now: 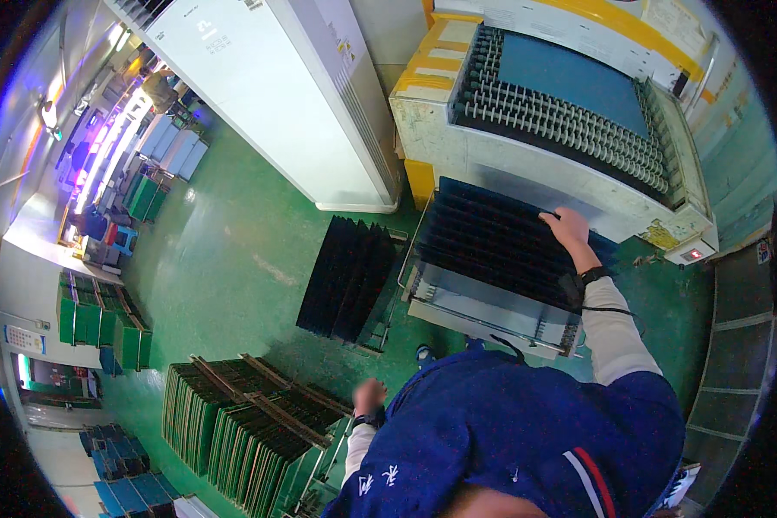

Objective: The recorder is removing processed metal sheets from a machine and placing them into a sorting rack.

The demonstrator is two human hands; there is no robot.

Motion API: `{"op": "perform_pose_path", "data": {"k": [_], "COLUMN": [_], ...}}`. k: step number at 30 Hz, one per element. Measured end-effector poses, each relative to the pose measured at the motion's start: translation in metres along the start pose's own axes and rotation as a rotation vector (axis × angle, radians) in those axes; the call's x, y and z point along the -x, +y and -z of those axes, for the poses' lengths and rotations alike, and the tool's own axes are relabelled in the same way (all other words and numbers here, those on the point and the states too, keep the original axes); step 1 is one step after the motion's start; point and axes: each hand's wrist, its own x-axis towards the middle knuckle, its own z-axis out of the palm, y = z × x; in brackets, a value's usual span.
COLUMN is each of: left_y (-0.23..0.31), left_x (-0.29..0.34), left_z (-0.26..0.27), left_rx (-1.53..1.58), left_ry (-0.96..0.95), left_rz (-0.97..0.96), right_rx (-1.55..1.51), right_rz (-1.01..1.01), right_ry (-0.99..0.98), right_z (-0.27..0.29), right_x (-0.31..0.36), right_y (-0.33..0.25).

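Note:
My right hand (567, 228) reaches forward, its fingers bent over the upper edge of a dark flat panel (527, 237) in a row of similar panels standing in a wheeled metal rack (457, 316). Whether it grips one panel or more is hard to see. Low beside my body, my left hand (369, 397) is blurred, its fingers unclear. It is close to a rack of green-edged boards (250, 432), and I see nothing held in it. Beyond my right hand stands a roller conveyor machine (544, 121) with a blue sheet (570, 78) lying on its rollers.
Another group of dark panels (345, 276) stands on the floor left of the rack. A tall white cabinet (259, 95) rises at the back. More green boards (104, 315) and blue stacks (129, 483) line the left side. A person (160, 91) is far off at a lit bench.

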Motion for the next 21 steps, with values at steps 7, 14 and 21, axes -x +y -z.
{"op": "perform_pose_path", "data": {"k": [7,14,21], "left_y": [-0.0014,-0.0008,0.0000], "left_x": [-0.0051,-0.0068,0.0004], "left_z": [0.0020,0.0037,0.0029], "left_rx": [-0.028,-0.045,-0.047], "left_ry": [0.006,0.009,0.002], "left_rz": [0.012,0.025,0.000], "right_rx": [0.000,0.016,0.026], "right_rz": [0.007,0.022,0.006], "right_ry": [0.021,0.013,-0.023], "right_z": [-0.0014,-0.0023,0.0001], "right_x": [-0.0003,-0.0016,-0.0017], "right_y": [0.0006,0.0018,-0.0006]}}
